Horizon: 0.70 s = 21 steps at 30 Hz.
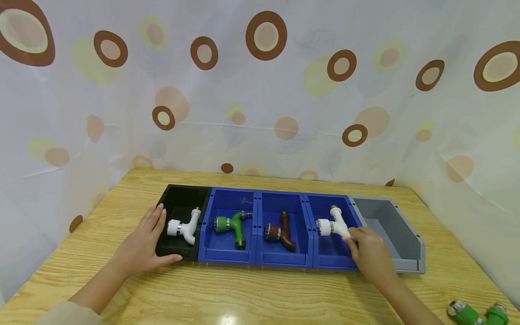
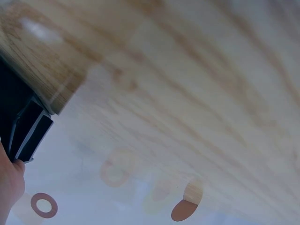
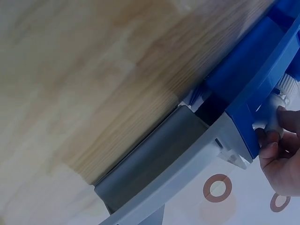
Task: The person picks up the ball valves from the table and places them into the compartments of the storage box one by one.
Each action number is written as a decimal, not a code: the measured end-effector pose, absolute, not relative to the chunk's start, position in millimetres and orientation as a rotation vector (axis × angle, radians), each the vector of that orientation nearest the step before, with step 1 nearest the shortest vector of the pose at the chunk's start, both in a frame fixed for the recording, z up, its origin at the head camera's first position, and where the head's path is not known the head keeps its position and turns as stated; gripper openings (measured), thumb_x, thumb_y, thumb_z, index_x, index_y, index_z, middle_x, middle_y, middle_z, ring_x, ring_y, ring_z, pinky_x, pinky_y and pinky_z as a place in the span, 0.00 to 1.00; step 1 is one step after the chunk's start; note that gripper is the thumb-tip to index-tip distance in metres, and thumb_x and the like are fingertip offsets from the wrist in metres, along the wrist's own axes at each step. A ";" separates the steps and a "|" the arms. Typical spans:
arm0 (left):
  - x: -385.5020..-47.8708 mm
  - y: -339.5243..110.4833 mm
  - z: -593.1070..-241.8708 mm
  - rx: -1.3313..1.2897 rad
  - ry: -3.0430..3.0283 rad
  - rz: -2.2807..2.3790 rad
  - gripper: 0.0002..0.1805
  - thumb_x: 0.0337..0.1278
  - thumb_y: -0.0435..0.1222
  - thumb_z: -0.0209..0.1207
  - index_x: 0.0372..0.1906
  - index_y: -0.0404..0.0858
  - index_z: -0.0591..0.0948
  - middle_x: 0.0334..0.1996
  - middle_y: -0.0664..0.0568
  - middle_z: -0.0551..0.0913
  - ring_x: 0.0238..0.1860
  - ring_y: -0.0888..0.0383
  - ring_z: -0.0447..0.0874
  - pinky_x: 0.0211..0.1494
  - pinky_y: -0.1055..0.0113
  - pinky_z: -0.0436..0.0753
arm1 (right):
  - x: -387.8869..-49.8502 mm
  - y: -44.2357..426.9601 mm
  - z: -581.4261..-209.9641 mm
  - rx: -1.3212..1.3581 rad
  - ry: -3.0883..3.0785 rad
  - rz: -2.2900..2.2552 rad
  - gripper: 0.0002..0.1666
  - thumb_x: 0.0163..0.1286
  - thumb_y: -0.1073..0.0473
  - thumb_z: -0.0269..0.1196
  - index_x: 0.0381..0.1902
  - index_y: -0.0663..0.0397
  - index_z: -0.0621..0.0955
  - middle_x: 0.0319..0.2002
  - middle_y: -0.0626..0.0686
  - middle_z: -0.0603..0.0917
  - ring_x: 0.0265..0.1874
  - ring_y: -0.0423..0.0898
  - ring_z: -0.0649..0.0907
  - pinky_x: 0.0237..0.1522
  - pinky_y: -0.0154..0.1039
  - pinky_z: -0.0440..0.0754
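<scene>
My right hand (image 1: 371, 253) pinches the spout end of a white tap (image 1: 338, 225) at the fourth bin (image 1: 335, 262), a blue one. The same tap (image 3: 274, 112) shows in the right wrist view, gripped by thumb and fingers. With fingers straight, my left hand (image 1: 142, 241) rests against the left side and front edge of the black bin (image 1: 178, 255). Another white tap (image 1: 188, 228) lies in that black bin. A green tap (image 1: 233, 228) lies in the first blue bin, and a brown tap (image 1: 284, 232) in the middle blue bin.
A grey bin (image 1: 406, 265) ends the row on the right. On the table (image 1: 243, 298) at the lower right corner lies a green tap (image 1: 467, 313), partly cut off by the frame. A patterned curtain (image 1: 260, 99) hangs behind the table and at both sides.
</scene>
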State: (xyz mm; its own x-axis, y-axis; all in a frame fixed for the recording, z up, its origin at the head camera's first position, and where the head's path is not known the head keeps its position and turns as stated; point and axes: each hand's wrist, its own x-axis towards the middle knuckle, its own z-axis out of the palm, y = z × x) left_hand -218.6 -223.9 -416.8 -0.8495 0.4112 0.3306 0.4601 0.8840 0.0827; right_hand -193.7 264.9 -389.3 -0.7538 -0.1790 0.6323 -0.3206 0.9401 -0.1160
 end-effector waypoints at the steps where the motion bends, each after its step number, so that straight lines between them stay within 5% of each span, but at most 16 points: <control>1: -218.6 -223.8 -416.8 -0.653 -2.748 -0.227 0.62 0.38 0.65 0.62 0.66 0.20 0.56 0.68 0.27 0.54 0.70 0.35 0.48 0.62 0.43 0.67 | -193.4 264.2 -389.5 0.350 -2.444 0.276 0.08 0.47 0.68 0.71 0.24 0.63 0.80 0.22 0.56 0.78 0.20 0.47 0.76 0.21 0.43 0.74; 21: -217.7 -223.0 -414.4 -0.648 -2.759 -0.224 0.62 0.38 0.65 0.62 0.67 0.20 0.55 0.68 0.27 0.54 0.70 0.35 0.49 0.63 0.43 0.67 | -194.0 254.0 -389.8 0.288 -2.592 0.068 0.09 0.51 0.66 0.69 0.22 0.63 0.78 0.19 0.55 0.76 0.17 0.53 0.78 0.16 0.45 0.73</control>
